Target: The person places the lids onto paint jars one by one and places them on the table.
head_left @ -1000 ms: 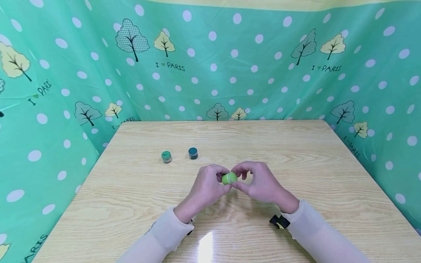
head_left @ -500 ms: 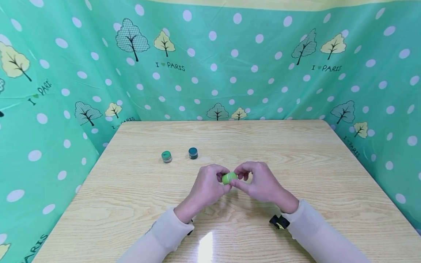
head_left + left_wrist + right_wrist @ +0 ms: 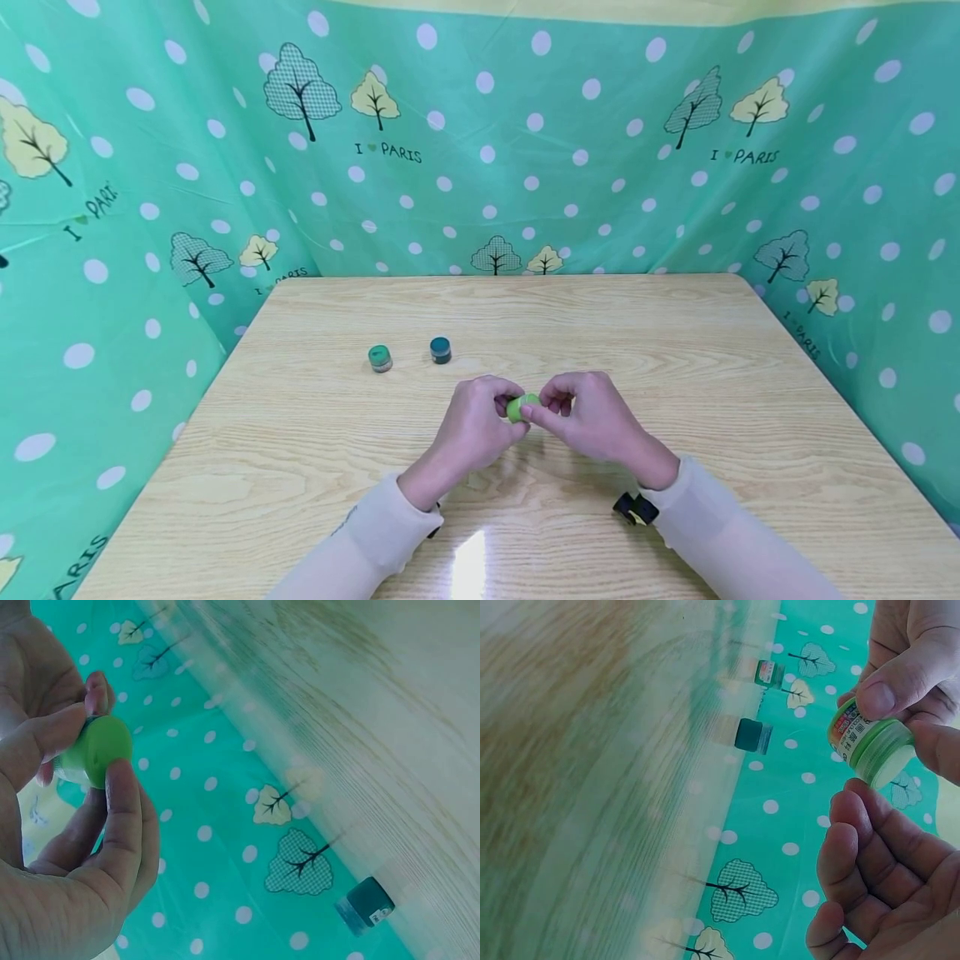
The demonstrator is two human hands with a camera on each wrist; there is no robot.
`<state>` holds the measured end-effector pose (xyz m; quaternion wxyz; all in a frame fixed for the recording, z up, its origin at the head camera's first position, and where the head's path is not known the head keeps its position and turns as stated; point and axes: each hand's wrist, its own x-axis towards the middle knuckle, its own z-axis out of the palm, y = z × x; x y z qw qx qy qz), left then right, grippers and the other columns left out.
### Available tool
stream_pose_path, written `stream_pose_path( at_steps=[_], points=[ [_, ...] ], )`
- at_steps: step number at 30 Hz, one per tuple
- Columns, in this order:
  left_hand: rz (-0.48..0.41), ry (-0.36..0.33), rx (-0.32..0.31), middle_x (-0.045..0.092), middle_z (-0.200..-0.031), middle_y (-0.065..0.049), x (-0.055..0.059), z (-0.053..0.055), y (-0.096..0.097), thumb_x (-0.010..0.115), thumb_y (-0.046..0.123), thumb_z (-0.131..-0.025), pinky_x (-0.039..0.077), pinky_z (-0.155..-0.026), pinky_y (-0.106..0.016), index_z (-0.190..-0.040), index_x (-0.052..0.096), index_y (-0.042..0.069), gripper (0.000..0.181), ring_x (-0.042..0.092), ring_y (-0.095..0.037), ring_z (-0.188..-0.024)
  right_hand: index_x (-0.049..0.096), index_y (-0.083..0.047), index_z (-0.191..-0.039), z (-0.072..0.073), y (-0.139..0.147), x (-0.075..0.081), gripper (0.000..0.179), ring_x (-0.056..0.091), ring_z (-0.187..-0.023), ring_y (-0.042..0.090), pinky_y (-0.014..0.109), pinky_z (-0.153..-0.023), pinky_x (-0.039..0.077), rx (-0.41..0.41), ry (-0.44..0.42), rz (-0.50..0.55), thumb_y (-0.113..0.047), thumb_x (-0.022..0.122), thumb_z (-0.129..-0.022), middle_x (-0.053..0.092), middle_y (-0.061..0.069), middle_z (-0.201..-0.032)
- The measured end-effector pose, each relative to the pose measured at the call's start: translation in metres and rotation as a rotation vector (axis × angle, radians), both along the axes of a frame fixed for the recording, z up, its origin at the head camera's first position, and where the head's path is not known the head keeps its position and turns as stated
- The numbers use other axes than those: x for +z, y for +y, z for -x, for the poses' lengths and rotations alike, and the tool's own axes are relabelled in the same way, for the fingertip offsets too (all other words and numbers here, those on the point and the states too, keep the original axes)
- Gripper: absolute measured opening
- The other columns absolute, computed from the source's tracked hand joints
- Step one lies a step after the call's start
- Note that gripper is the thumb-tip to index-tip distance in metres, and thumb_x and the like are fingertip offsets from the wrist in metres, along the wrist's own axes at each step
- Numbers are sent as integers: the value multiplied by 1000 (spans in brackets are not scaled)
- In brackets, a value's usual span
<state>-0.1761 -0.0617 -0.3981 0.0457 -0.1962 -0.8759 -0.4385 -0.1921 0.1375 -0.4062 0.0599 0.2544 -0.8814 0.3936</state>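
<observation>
My left hand [image 3: 474,423] grips a small light-green paint jar [image 3: 514,410] between thumb and fingers, over the middle of the table. The jar is tilted, its plain green base [image 3: 107,750] toward the left wrist camera and its printed label [image 3: 853,733] showing in the right wrist view. My right hand [image 3: 592,417] is at the lid [image 3: 885,756], thumb on one side and a forefinger at the other edge, pinching it. The remaining right fingers curl loosely below. Part of the jar is hidden by the right thumb in the head view.
Two more small jars stand on the wooden table [image 3: 300,433], farther back and to the left: one green-lidded [image 3: 380,358], one dark teal [image 3: 440,350]. A green dotted cloth [image 3: 525,208] with tree prints hangs around the table's back and sides.
The right thumb has slid left across the jar's lid and the right fingers have drawn in, the hand turning slightly. My left hand and the two standing jars have stayed put.
</observation>
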Motion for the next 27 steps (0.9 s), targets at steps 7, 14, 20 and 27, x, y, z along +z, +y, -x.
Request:
stream_pose_path(
  at_steps=[7, 14, 20, 27],
  points=[
    [-6, 11, -4, 71, -83, -1, 0, 1, -1, 85, 1, -77, 56, -67, -21, -94, 77, 4, 19, 65, -13, -75, 74, -18, -82, -1, 0, 2, 20, 54, -62, 9, 25, -55, 48, -17, 21, -19, -35, 84, -86, 62, -12, -72],
    [-14, 9, -7, 71, -83, -3, 0, 1, -1, 87, 3, -77, 56, -67, -20, -95, 77, 3, 21, 66, -13, -75, 74, -8, -110, 0, 3, 5, 38, 62, -77, 18, 30, -68, 49, 49, 66, -11, -30, 89, -81, 71, -5, -93],
    [-24, -6, -6, 72, -85, -4, 0, 0, -1, 87, 0, -76, 56, -67, -19, -98, 77, 1, 24, 67, -13, -75, 72, -9, -118, 2, 5, 5, 43, 65, -82, 23, 45, -81, 51, 125, 80, 13, -12, 89, -78, 72, -9, -108],
    [-24, -17, -8, 72, -87, -4, 1, 0, -1, 87, 0, -76, 56, -68, -19, -100, 77, 1, 25, 66, -13, -76, 75, -13, -111, 2, 5, 5, 38, 65, -84, 23, 42, -78, 52, 137, 77, 14, -7, 90, -77, 73, -10, -107]
  ],
)
